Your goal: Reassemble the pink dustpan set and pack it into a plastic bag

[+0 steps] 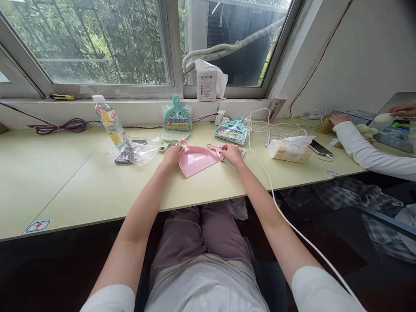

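A small pink dustpan (197, 162) lies on the pale table with its wide edge toward me. My left hand (173, 155) is closed on its left side near the handle. Just to the right, my right hand (232, 155) grips a small pink hand brush (212, 148); its pale bristles (242, 154) show beyond the fingers. Behind the dustpan, a wrapped green dustpan set (177, 119) stands upright against the wall below the sill. Another wrapped green set (231, 131) leans behind my right hand. A green tape roll (162, 149) lies beside my left hand.
At left, a drink bottle (111, 123) tilts above clear plastic wrapping (143, 152). A tissue pack (290, 149), a phone (321, 147) and white cables (260, 130) lie at right. One white cable hangs over the front edge. Further right, a co-worker's sleeve (367, 145) reaches in.
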`<act>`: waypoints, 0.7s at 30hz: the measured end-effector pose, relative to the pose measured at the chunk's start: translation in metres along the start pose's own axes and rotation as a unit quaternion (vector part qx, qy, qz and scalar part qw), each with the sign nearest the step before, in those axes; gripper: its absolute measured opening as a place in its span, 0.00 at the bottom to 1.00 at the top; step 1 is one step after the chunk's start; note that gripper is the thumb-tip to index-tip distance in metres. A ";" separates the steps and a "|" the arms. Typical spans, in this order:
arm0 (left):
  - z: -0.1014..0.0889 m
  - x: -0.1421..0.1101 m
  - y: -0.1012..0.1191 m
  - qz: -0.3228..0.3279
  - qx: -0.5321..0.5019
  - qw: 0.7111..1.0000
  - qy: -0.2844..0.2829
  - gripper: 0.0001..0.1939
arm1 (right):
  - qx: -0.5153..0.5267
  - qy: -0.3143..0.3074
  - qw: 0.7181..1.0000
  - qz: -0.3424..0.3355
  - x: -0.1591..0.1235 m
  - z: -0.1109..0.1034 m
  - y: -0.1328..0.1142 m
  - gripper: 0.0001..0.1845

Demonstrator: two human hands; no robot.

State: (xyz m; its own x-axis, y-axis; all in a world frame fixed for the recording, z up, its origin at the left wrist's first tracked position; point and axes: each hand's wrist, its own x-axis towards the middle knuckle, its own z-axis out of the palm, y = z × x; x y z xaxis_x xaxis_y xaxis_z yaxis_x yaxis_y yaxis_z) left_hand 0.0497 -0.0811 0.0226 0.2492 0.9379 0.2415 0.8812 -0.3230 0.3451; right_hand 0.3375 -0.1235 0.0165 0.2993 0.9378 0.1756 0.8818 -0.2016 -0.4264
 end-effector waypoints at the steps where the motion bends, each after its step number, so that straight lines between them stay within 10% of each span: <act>1: 0.000 0.000 0.000 0.004 0.000 1.000 0.002 0.18 | -0.007 -0.005 1.000 -0.002 -0.001 0.000 -0.001 0.18; 11: -0.004 -0.003 0.006 0.070 -0.100 0.992 -0.034 0.22 | -0.070 0.034 0.997 -0.011 -0.003 -0.006 0.004 0.16; 21: -0.020 -0.009 0.019 -0.009 -0.052 0.996 -0.066 0.23 | 0.017 0.093 0.995 0.018 0.006 -0.007 0.010 0.12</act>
State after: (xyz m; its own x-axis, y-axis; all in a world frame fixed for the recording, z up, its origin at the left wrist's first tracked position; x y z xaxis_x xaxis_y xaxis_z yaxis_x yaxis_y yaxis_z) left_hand 0.0563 -0.0982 0.0451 0.2900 0.9501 0.1150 0.8412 -0.3104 0.4428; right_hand 0.3511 -0.1223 0.0197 0.3958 0.8612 0.3188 0.8574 -0.2222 -0.4642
